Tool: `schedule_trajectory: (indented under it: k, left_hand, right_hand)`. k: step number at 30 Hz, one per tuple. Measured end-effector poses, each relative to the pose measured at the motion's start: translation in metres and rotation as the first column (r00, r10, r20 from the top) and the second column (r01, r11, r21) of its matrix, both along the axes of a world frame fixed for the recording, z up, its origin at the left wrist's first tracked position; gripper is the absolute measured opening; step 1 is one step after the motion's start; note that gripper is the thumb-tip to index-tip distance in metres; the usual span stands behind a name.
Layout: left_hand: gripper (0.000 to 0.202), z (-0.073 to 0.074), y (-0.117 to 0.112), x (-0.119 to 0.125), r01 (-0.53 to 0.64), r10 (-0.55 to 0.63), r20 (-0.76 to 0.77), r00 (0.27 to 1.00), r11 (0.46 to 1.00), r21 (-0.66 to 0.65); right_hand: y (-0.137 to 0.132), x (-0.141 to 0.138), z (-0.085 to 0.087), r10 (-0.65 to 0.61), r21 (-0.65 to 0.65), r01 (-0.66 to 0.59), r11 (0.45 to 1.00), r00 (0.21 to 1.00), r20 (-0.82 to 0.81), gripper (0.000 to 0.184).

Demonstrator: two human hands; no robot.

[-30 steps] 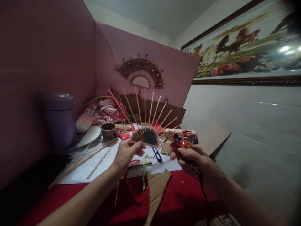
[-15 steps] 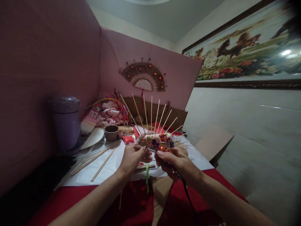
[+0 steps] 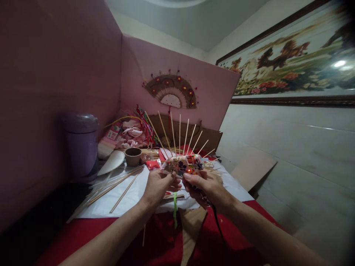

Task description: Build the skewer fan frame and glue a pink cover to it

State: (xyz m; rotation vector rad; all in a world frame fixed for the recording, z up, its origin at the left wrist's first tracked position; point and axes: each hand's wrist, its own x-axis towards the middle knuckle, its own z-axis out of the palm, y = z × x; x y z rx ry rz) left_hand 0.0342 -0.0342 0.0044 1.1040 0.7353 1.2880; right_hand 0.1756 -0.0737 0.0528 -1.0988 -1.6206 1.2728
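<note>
My left hand (image 3: 159, 186) is closed on the lower left edge of a small half-round fan base with several thin wooden skewers (image 3: 179, 133) fanning upward from it. My right hand (image 3: 206, 186) grips a flower-patterned glue gun (image 3: 184, 164), its red light on, held across the front of the fan base so most of the base is hidden. The gun's black cord (image 3: 219, 229) hangs down past my right wrist. Both hands are close together above the white sheet (image 3: 130, 194).
On the red cloth (image 3: 163, 244) lie a cardboard scrap (image 3: 194, 229) and a green strip (image 3: 175, 208). Loose skewers (image 3: 116, 186), a small brown cup (image 3: 133, 156), a purple jar (image 3: 81, 144) and a pile of craft material (image 3: 133, 133) stand at left. A finished fan (image 3: 172, 92) hangs on the pink wall.
My right hand has brought the glue gun leftward from beside the fan base to right in front of it. The left hand has kept hold of the fan.
</note>
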Motion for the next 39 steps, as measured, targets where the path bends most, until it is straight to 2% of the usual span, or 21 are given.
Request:
schedule_trajectory:
  k: [14,26,33,39]
  left_hand:
    - [0.028,-0.001,0.0001,-0.0008,-0.023,0.023,-0.029,0.999,1.0,0.008]
    - [0.037,0.0014,0.0005,-0.0025,-0.023,0.024,-0.033,0.999,0.999,0.042]
    - [0.035,0.0005,0.0019,-0.0015,-0.02,0.021,-0.032,0.999,1.0,0.024]
    - [0.039,0.0006,0.0015,-0.003,0.011,-0.008,-0.05,0.999,0.999,0.052]
  right_hand:
    - [0.0034,-0.0007,-0.0014,-0.006,-0.007,0.006,1.0,0.999,-0.041,0.033]
    - [-0.0015,-0.0034,0.0023,0.078,-0.011,-0.079,0.997,0.997,-0.019,0.033]
    - [0.0028,-0.0011,0.0,0.025,-0.012,-0.025,1.0,1.0,-0.007,0.032]
    - [0.0045,-0.0016,-0.0005,0.028,-0.011,-0.028,1.0,1.0,-0.002,0.033]
